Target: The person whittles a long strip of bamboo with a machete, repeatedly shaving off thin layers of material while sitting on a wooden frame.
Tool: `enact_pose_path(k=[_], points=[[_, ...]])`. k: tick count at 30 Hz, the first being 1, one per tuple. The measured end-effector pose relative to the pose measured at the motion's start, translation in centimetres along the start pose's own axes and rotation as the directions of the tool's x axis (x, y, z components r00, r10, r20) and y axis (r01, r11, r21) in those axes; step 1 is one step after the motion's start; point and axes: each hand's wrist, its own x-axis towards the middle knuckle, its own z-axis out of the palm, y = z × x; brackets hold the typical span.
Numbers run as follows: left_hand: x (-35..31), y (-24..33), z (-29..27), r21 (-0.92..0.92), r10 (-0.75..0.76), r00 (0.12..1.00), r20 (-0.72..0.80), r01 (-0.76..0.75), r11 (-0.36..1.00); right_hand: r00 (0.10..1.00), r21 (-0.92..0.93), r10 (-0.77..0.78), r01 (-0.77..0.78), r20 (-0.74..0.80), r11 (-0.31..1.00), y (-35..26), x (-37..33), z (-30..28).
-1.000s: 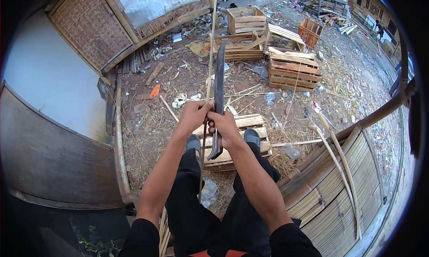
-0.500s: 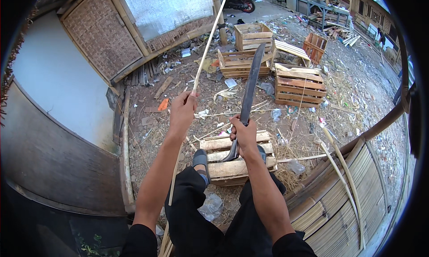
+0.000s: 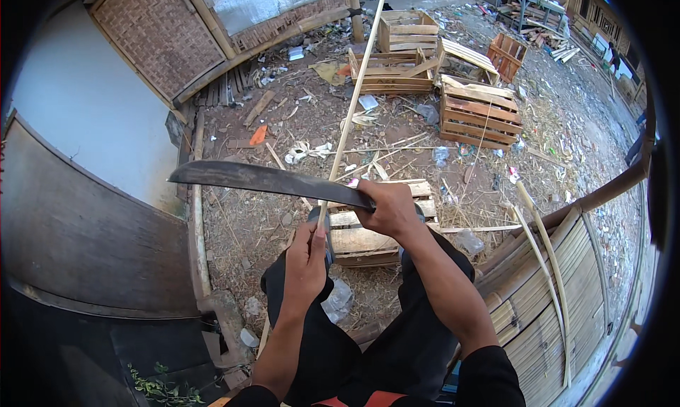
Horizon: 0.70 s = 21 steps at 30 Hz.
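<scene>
The left hand (image 3: 304, 265) grips a pale strip (image 3: 356, 81); the right hand (image 3: 394, 210) clenches a machete (image 3: 262, 178) (earlier pointing ahead), now turned leftward across it.

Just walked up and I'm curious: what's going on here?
A person's left hand holds a long, pale strip near its lower end. The right hand grips a machete, its blade lying crosswise over the strip; whether they touch is unclear. Wooden crates stand on the littered ground beyond.
</scene>
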Motion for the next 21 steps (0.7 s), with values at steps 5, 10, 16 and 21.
enact_pose_path(k=[5, 10, 16, 21], points=[[-2.0, -0.4, -0.5, 0.115, -0.031, 0.996, -0.079, 0.040, 0.993, 0.990, -0.153, 0.028, -0.006, 0.141, 0.988, -0.5, -0.4, 0.6], [-3.3, -2.1, -1.9, 0.079, -0.105, 0.992, -0.068, 0.110, 0.991, 0.957, -0.274, 0.164, -0.096, 0.239, 0.957, 0.3, -0.3, 2.0], [-6.8, -3.4, -2.6, 0.014, -0.170, 0.985, 0.008, 0.170, 0.985, 0.871, -0.214, 0.491, -0.474, 0.033, 0.854, 7.2, -0.1, 1.6], [-5.4, -4.6, -3.5, -0.283, -0.340, 0.940, 0.033, 0.335, 0.898, 0.908, -0.179, 0.252, -0.201, 0.336, 0.963, 0.3, -1.5, 2.8]])
